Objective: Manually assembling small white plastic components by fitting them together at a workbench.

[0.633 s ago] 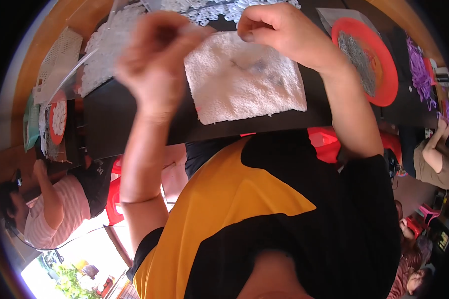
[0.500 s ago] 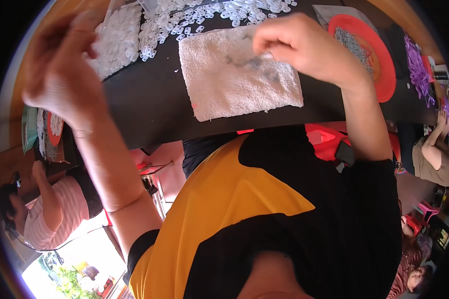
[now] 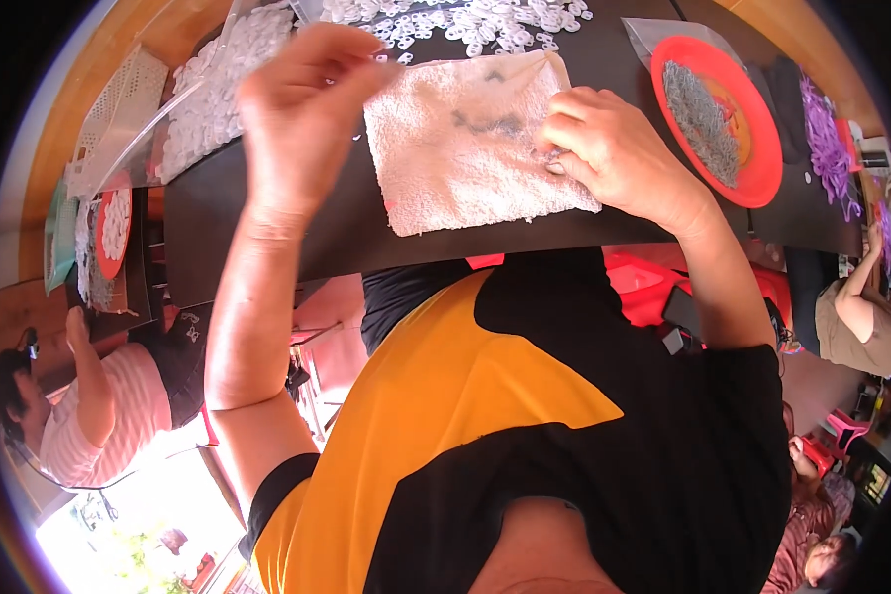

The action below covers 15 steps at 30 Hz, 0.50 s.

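We note the right hand [image 3: 619, 158], fingers curled about a small pale piece [image 3: 555, 168], white cloth [image 3: 436, 178] beneath them. Left hand [image 3: 302, 119] blurred; we cannot tell its fingers' grip. White pieces [image 3: 510, 25] lie beyond.

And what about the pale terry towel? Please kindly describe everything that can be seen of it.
The terry towel is off-white and roughly square, with a fuzzy, looped surface. Dark grey smudges mark its middle and upper part; a small reddish mark shows near its lower left corner. It lies spread out, slightly creased, on the dark table, close to the person's edge. The right hand covers part of its right side, apparently resting there.
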Motion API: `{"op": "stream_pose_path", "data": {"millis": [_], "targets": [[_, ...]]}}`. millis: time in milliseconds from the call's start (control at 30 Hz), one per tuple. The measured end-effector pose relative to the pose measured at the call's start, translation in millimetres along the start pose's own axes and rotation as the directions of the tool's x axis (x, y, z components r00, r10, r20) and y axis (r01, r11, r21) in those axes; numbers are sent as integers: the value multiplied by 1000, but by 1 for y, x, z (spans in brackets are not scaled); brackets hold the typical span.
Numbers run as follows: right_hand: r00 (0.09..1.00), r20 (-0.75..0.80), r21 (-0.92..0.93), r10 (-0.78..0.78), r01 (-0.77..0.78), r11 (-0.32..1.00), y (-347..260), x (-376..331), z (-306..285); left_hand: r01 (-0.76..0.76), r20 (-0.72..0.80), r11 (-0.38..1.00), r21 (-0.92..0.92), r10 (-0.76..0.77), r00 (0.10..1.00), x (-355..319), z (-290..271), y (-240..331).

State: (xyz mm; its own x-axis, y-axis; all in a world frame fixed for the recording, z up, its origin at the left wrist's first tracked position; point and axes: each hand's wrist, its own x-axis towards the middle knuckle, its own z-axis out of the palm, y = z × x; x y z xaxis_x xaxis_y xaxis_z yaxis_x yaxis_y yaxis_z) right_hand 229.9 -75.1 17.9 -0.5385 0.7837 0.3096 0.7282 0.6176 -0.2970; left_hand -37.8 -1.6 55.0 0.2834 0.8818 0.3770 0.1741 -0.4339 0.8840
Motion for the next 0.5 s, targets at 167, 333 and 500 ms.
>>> {"op": "stream_pose_path", "data": {"millis": [167, 333, 500], "targets": [[999, -25, -5, 31, -32, 999, -4, -1, 3, 72, 270, 997, 5, -71, 960, -20, 42, -14], [953, -152, 657, 260, -99, 748, -16, 19, -6, 467, 376, 863, -191, -376, 847, -25, 54, 3], [940, -124, 894, 317, -33, 447, -26, 45, 0, 595, 383, 568, -569, -457, 803, -28, 49, 3]]}}
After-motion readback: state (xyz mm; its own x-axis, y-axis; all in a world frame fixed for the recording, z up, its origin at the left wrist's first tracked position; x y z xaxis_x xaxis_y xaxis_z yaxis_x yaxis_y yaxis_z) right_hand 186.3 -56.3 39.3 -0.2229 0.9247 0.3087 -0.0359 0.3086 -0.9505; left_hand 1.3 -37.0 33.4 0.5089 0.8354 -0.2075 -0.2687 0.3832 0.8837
